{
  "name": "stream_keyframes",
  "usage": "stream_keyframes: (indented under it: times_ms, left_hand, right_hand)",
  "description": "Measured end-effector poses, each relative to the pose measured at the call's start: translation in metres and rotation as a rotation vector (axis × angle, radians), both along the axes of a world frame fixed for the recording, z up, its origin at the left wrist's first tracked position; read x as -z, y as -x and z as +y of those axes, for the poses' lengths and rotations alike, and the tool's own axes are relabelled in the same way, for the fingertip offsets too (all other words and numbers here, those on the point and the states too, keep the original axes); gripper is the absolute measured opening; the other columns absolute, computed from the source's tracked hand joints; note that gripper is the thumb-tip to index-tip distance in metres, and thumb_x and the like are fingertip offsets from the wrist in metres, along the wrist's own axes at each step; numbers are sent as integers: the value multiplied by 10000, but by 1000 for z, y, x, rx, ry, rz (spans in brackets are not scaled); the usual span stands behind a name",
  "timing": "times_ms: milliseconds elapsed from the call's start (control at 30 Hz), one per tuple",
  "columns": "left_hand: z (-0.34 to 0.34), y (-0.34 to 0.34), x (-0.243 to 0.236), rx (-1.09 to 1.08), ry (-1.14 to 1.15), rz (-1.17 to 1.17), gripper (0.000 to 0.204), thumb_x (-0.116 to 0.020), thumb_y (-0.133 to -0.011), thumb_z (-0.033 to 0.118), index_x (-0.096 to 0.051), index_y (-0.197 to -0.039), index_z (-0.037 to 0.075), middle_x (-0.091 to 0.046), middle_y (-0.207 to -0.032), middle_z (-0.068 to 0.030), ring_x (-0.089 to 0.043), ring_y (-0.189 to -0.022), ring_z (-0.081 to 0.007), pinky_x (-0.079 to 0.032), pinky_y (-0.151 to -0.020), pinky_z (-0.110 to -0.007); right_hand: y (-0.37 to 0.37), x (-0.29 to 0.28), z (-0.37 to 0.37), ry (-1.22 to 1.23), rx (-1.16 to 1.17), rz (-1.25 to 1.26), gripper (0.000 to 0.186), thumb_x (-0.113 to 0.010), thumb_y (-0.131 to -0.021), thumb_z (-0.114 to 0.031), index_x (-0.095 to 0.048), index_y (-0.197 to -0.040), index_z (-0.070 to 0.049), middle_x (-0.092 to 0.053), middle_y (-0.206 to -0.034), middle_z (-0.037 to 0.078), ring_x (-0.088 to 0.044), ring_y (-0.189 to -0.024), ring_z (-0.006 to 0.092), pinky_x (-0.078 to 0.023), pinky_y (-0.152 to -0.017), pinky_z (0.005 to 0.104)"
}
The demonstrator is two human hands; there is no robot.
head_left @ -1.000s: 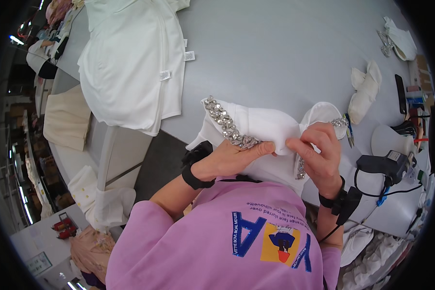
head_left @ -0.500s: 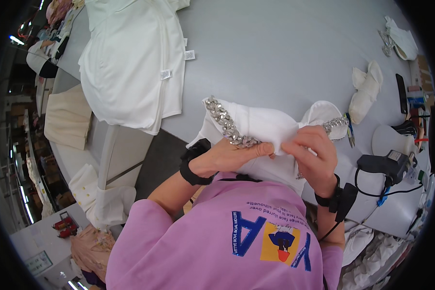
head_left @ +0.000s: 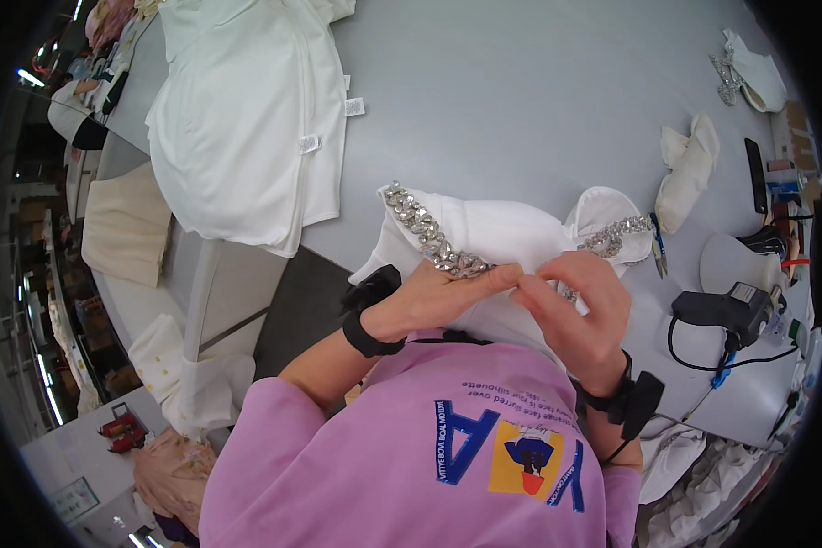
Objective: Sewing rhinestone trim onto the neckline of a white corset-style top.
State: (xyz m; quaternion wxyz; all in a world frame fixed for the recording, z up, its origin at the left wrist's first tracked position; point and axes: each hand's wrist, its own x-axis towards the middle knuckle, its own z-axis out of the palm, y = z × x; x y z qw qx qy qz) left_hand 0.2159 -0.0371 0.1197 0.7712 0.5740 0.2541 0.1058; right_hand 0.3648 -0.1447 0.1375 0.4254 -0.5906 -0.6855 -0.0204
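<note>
A white garment (head_left: 511,226) with moulded, cup-like parts lies at the table's near edge, partly over my lap. Silvery rhinestone trim (head_left: 418,226) runs along its left edge, and a second stretch of rhinestones (head_left: 615,237) crosses the right cup. My left hand (head_left: 443,297) grips the fabric at the lower end of the left trim, thumb on top. Close to that thumb tip, my right hand (head_left: 583,306) has its thumb and fingers pinched together. Whatever sits in that pinch is too small to make out. Black bands with devices circle both wrists.
White dresses (head_left: 247,119) lie stacked at the left of the grey table (head_left: 484,91). Small snips (head_left: 658,245) rest beside the garment's right cup, near a rolled white cloth piece (head_left: 688,173). Farther right are a black phone (head_left: 756,175) and a black corded device (head_left: 726,315).
My right hand has shifted left and slightly down, off the middle of the fabric to beside my left thumb tip. My left hand keeps its grip on the garment.
</note>
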Motion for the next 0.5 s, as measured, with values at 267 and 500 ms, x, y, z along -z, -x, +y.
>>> stream_keyframes:
  times_ms: [267, 500]
  left_hand:
    - [-10, -13, -2, -182, 301, -118, 234, -535, -893, 201, -574, -1047, 29, -597, -941, -33, -535, -873, -105, -428, -791, -252]
    - [-6, -24, 7, -317, 58, -39, 287, -518, -895, 298, -594, -921, 22, -598, -843, -30, -531, -829, -113, -409, -795, -279]
  right_hand:
    - [19, -5, -10, -75, 24, -236, 222, -637, -564, -92, -613, -783, -63, -616, -873, 60, -576, -771, 198, -479, -642, 300]
    - [23, -4, -18, 411, -321, 896, 132, -422, -888, -49, -415, -756, -60, -530, -639, 30, -503, -580, 123, -453, -696, 339]
